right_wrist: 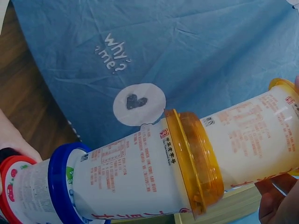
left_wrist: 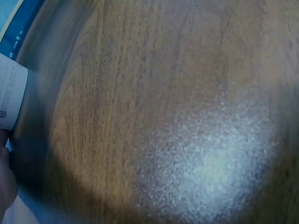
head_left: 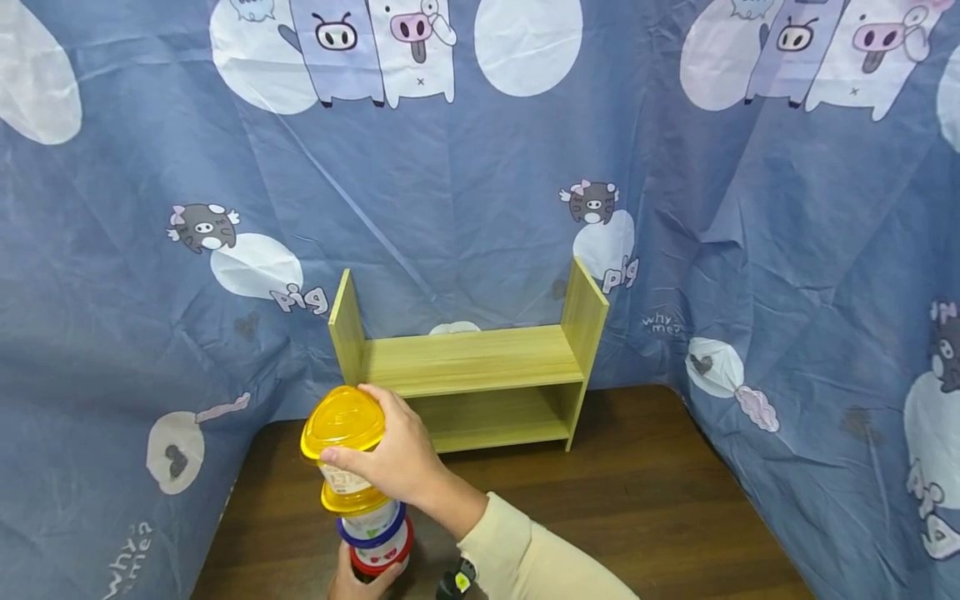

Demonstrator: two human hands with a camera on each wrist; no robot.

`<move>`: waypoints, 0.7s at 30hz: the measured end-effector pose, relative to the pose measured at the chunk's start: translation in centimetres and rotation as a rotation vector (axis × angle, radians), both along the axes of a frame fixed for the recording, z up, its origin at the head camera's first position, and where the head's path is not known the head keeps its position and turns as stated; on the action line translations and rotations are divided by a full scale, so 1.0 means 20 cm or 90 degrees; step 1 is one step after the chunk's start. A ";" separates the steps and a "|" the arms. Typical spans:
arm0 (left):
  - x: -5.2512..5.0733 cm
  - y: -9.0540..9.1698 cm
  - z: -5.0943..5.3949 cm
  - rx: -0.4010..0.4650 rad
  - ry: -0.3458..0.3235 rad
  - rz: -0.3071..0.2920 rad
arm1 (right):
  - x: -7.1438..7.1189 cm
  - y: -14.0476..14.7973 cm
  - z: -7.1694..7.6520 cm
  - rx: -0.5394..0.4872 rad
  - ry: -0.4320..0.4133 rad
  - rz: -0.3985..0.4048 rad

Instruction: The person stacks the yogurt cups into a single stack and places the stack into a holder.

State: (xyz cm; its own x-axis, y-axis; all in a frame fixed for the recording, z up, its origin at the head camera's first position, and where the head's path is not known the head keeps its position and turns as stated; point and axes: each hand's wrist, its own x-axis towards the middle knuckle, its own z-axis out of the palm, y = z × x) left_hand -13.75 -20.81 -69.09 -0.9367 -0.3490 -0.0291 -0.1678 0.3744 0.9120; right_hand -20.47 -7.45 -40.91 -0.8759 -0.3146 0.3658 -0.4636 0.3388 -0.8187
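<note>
A column of four lidded white cups stands at the near left of a brown wood-grain table (head_left: 637,492), just on the near side of a pale wooden two-level shelf (head_left: 468,358). From the top come an upper yellow-lidded cup (head_left: 343,421), a lower yellow-lidded cup (head_left: 352,502), a blue-lidded cup (head_left: 375,540) and a red-lidded cup (head_left: 407,543); each base sits on the lid below. The right hand (head_left: 401,454), in a cream sleeve (head_left: 532,554), holds the upper yellow-lidded cup, thumb on the near side and fingers round the far side, at its lid. The left hand (head_left: 360,583) is curled round the red-lidded cup at the bottom, thumb to the right; whether that cup touches the table cannot be told. In the left wrist view only a white cup's edge and a bit of hand show. Blue cloth printed with cartoon pigs (head_left: 465,183) hangs behind and at both sides. The cups look light, though their fill is hidden, with fairly stiff walls that may dent if squeezed hard. The glossy plastic lids could be slippery, and the joints between cups seem only stacked, so the column may buckle in the middle. The safest hold is likely low round the bottom cup's body, with the other hand steadying the top just under its lid rim
</note>
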 end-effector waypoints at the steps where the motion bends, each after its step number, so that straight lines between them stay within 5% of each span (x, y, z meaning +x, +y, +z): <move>1: 0.00 0.00 0.00 0.002 0.004 0.000 | 0.00 0.00 0.00 0.005 -0.001 -0.002; 12: 0.00 0.00 -0.01 0.015 0.010 -0.013 | 0.03 -0.01 0.03 0.053 -0.037 -0.017; 21: 0.01 -0.01 0.01 0.004 -0.017 -0.005 | 0.02 -0.01 0.04 0.062 -0.017 -0.024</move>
